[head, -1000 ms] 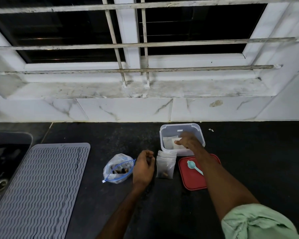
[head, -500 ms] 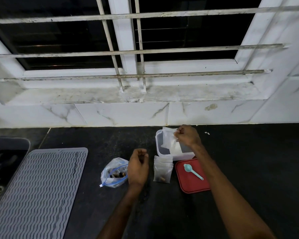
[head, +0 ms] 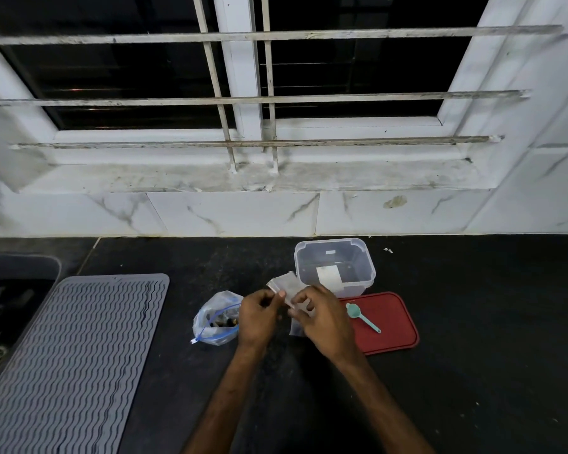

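Note:
Both hands meet over the black counter and pinch one small clear plastic pouch: my left hand at its left edge, my right hand at its right. Just behind them stands a clear plastic box with a white slip lying inside. Its red lid lies flat to the right, with a small teal spoon on it. A zip bag with dark pieces inside sits left of my left hand. Another small pouch lies under my right hand, mostly hidden.
A grey ribbed drying mat covers the counter's left part, beside a dark sink. A white marble backsplash and a barred window sill run along the back. Bare black counter extends to the right.
My right hand lifted a pouch out of the clear box and brought it down and left. My left hand rose to meet it, and both now pinch it.

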{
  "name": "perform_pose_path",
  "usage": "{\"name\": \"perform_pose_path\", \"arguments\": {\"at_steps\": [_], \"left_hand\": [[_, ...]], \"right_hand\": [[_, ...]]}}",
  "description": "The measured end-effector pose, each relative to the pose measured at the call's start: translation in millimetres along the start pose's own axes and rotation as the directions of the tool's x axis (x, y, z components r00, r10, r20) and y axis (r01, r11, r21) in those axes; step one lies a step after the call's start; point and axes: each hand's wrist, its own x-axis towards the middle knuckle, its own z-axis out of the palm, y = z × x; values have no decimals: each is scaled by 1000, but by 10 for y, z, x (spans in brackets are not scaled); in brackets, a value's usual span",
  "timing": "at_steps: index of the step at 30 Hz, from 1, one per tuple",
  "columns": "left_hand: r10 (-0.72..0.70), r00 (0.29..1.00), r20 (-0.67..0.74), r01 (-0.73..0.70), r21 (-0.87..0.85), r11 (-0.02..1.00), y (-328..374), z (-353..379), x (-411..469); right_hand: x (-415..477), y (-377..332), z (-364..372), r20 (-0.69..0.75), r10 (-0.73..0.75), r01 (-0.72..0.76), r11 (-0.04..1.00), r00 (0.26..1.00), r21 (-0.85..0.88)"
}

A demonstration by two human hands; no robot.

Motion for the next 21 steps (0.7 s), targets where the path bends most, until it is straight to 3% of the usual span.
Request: {"name": "perform_pose_path", "arguments": {"at_steps": [6, 15, 19, 21], "left_hand": [[25, 1000, 16, -26, 90, 996, -17, -58, -50], [76, 992, 103, -72, -38, 997, 12, -52, -161], [94, 981, 167, -105, 60, 993, -39, -60, -218], [102, 977, 186, -138, 194, 971, -42, -80, -234]], "right_hand": [[13, -88, -46, 72, 21, -34, 981, 997, 193], [-37, -145, -132, 128, 52, -88, 954, 990, 288], [-113, -117, -115, 148, 137, -169, 959, 979, 230], [-123, -119, -119, 62, 149, -152, 987, 987, 53]]}}
